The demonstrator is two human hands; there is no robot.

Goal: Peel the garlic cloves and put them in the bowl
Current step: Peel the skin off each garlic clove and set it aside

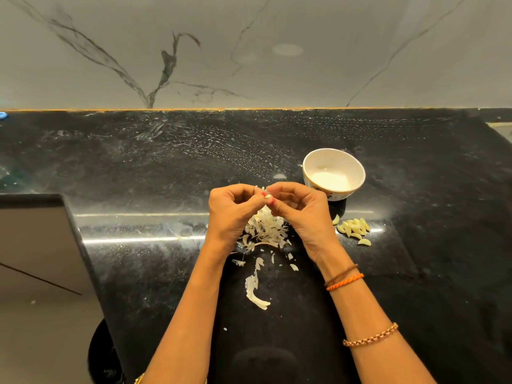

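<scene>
Both hands meet above the middle of the glossy black stone bench (155,173), their fingertips pinching one small pale garlic clove (267,195) between them. The left hand (231,214) has its fingers curled inward with the thumb and forefinger closed on the clove's left end, and the right hand (300,214) curls the same way and pinches the right end, so each grip is narrow and holding the clove. Directly beneath the hands lies a loose heap of dry white papery garlic skins (267,231), with more torn strips of skin (256,289) scattered on the bench nearer the person. To the right of the heap, a small cluster of peeled pale-yellow garlic cloves (353,228) rests on the bench surface, just in front of the round white ceramic bowl with a gilt rim and flower pattern (333,176). The bowl stands upright just beyond the right hand, and no cloves show inside it. The right forearm carries an orange thread band (345,281) beside a brown one at the wrist, and a copper-coloured chain bracelet (370,335) further up. A pale veined marble wall (249,51) rises behind the bench.
</scene>
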